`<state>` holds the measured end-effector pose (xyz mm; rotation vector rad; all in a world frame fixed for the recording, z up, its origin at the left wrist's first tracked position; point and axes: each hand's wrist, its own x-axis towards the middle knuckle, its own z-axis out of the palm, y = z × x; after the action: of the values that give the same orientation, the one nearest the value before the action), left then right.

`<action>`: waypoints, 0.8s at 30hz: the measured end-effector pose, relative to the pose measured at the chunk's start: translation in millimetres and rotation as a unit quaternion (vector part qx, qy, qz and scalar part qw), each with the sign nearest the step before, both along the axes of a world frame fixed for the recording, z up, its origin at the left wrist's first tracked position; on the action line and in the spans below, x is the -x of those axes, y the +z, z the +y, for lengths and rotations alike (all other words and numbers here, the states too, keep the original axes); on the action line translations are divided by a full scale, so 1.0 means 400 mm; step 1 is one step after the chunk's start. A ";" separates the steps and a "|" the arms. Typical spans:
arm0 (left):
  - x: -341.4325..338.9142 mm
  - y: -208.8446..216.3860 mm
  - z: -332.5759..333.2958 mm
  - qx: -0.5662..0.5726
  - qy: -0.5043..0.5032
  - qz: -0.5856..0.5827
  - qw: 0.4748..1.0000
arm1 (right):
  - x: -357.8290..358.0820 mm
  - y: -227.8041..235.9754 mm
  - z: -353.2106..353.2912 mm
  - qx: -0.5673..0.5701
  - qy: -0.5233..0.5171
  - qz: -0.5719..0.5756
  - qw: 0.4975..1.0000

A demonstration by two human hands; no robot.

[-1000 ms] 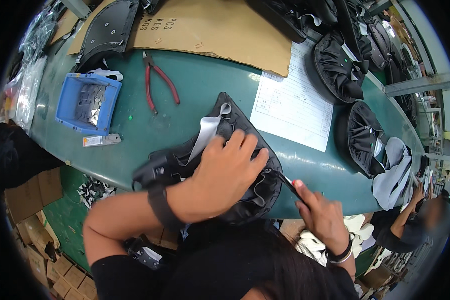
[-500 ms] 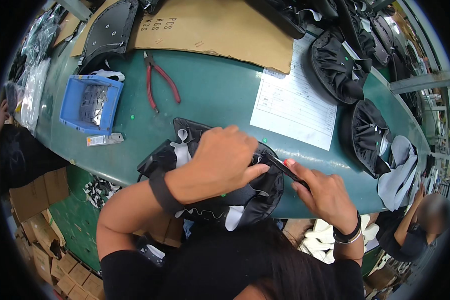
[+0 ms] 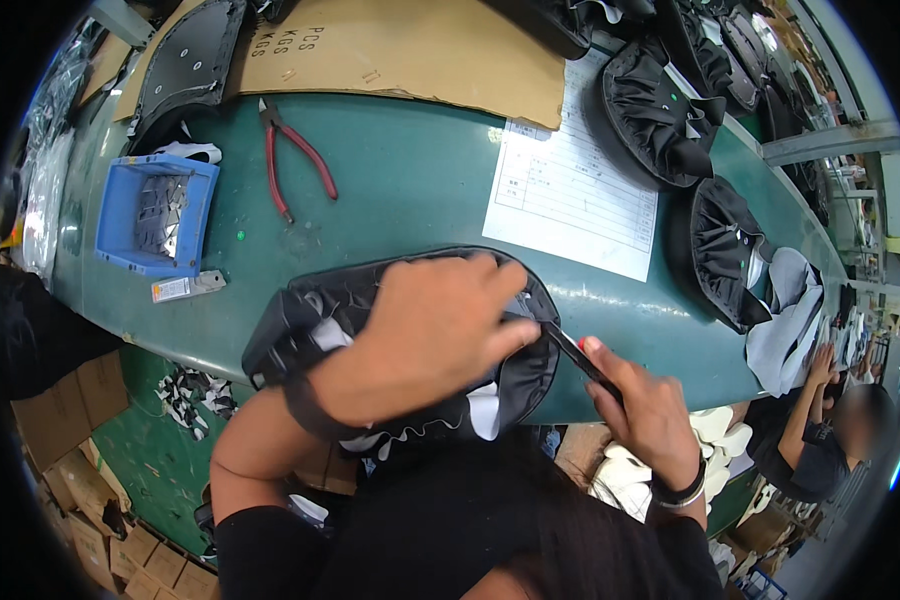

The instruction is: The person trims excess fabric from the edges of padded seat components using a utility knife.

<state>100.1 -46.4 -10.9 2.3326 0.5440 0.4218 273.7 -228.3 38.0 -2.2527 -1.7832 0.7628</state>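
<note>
A black padded seat-like cover (image 3: 395, 268) with gathered fabric and light grey strips lies at the table's near edge, in front of me. Bent over its middle, my left hand (image 3: 425, 325) presses and grips its fabric, thumb pointing right; the fingertips are slightly blurred. My right hand (image 3: 650, 405) is closed round a slim black utility knife (image 3: 592, 368) with a red part near the thumb. The knife's tip meets the cover's right end, close to my left thumb. What lies under my left palm is hidden.
Red-handled cutting pliers (image 3: 290, 160), a blue bin (image 3: 160, 215) of small metal pieces and a small box (image 3: 188, 287) are at left. A printed sheet (image 3: 575, 205), cardboard (image 3: 400, 50) and more black covers (image 3: 720, 250) lie beyond. A person (image 3: 815, 440) works at right.
The cover has turned, its long edge now along the far side. My left hand has shifted slightly over it. The knife stays in my right hand. The whole view has shifted a little.
</note>
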 end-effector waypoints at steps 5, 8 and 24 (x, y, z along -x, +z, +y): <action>-0.032 -0.036 -0.004 -0.033 -0.018 -0.031 0.999 | -0.008 -0.048 -0.008 -0.033 0.029 -0.008 0.999; -0.017 -0.028 0.024 0.214 0.017 -0.142 0.966 | 0.051 -0.066 -0.066 -0.100 -0.023 0.066 0.993; 0.016 -0.005 0.044 -0.064 0.016 0.072 0.995 | -0.024 -0.029 0.161 0.044 0.087 0.054 0.994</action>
<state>93.7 -28.6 -13.1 2.4942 0.6418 0.3126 283.2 -164.1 26.4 -2.0833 -1.9472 0.9954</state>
